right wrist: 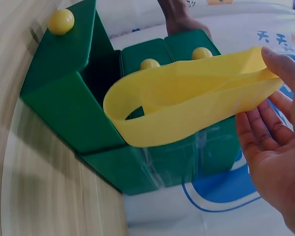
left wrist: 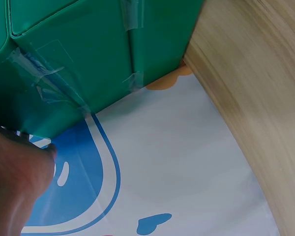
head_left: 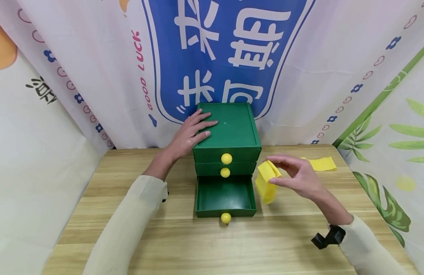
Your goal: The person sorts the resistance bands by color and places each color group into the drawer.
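A green drawer cabinet with round yellow knobs stands against the curtain at the back of the table. Its bottom drawer is pulled out and shows a bare green floor. My left hand rests with spread fingers on the cabinet's top left edge; in the left wrist view part of it shows beside the cabinet's taped side. To the right of the drawer, my right hand pinches a wide yellow band between thumb and fingers. The band hangs folded over in a loop, its lower end near the drawer's right wall.
Another flat yellow strip lies on the wooden table at the back right, behind my right hand. A printed curtain hangs right behind the cabinet, and printed cloth also borders both sides of the table.
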A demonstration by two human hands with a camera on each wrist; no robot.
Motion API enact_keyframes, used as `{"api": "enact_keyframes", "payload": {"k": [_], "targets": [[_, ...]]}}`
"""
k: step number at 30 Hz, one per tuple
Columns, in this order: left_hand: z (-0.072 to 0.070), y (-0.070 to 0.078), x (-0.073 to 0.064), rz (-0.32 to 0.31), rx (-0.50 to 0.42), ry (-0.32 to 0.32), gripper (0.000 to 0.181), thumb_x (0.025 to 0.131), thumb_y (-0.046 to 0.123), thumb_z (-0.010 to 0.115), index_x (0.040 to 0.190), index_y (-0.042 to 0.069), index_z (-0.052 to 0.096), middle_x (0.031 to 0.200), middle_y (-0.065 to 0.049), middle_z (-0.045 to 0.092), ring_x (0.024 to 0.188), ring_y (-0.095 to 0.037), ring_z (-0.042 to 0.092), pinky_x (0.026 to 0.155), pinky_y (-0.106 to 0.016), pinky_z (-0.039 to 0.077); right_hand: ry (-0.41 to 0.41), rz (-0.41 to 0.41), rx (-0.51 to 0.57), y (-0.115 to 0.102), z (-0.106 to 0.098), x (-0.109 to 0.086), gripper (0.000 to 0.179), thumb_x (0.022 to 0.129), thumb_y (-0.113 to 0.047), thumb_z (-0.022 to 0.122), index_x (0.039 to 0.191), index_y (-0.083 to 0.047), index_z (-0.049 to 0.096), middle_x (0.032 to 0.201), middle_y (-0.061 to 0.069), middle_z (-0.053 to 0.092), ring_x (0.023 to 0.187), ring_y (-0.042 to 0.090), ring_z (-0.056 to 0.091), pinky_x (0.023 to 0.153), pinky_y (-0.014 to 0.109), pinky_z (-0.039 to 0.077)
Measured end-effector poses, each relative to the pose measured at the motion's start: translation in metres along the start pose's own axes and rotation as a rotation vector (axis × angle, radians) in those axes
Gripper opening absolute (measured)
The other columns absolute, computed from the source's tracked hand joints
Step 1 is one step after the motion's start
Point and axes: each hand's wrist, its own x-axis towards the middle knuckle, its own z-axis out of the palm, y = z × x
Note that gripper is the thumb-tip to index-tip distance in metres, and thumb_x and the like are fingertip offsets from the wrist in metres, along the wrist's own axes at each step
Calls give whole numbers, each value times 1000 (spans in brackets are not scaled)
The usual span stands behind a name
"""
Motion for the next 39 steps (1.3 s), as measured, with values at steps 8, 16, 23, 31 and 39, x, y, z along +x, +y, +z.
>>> {"api": "enact_keyframes", "payload": {"k": [8, 16, 23, 31, 39], "targets": [[-1, 1, -1, 2, 6, -3, 46, 109, 33, 50, 152, 20, 61, 170, -9, 39, 164, -27, 12, 131, -58, 5, -24, -86, 26, 6, 22, 7, 54, 81, 17, 82, 132, 7, 68, 132, 6, 70, 118, 14, 68, 102, 24, 55], [-6, 7, 2, -15, 80, -60, 48, 110, 39, 48, 155, 24, 58, 171, -7, 36, 165, -25, 10, 131, -59, 4, -40, -105, 44, 15, 39, 8, 55, 80, 16, 84, 131, 4, 69, 130, 19, 68, 120, 16, 67, 104, 26, 55], [-12, 11, 4, -22, 151, -114, 50, 110, 42, 48, 157, 27, 54, 172, -5, 34, 165, -24, 8, 131, -59, 2, -29, -77, 43, 25, 52, 6, 52, 82, 11, 85, 131, 1, 70, 130, 16, 68, 120, 17, 66, 104, 29, 55], [-18, 11, 4, -34, 209, -159, 51, 110, 43, 48, 159, 28, 51, 173, -4, 32, 165, -25, 8, 131, -57, 1, -17, -136, 55, 36, 70, 9, 51, 81, 11, 85, 129, 2, 71, 126, 18, 69, 116, 19, 66, 102, 28, 57], [-21, 10, 7, -21, 255, -196, 53, 110, 43, 49, 160, 26, 50, 173, -6, 31, 165, -27, 9, 131, -60, 2, -26, -96, -21, 45, 92, 7, 48, 83, 1, 89, 128, -1, 73, 126, 9, 72, 115, 22, 68, 99, 43, 60]]}}
